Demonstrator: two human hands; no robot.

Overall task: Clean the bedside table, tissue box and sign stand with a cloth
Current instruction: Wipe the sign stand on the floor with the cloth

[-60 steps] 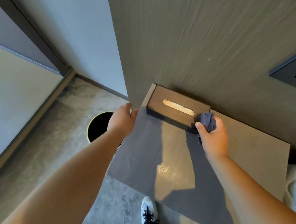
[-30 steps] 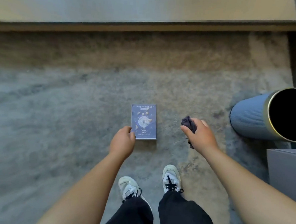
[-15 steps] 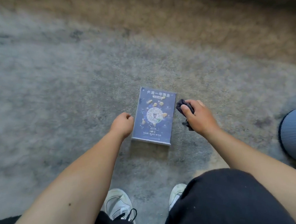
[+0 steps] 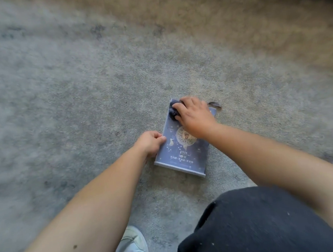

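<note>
Nearest us, a white sneaker (image 4: 133, 246) and a dark-trousered knee (image 4: 255, 223) sit on the grey carpet (image 4: 62, 93). Beyond, our left hand (image 4: 150, 143) grips the left edge of the sign stand (image 4: 183, 154) lying flat, while our right hand (image 4: 194, 114) clutches the dark cloth (image 4: 173, 111), pressing it on the stand's far corner.
</note>
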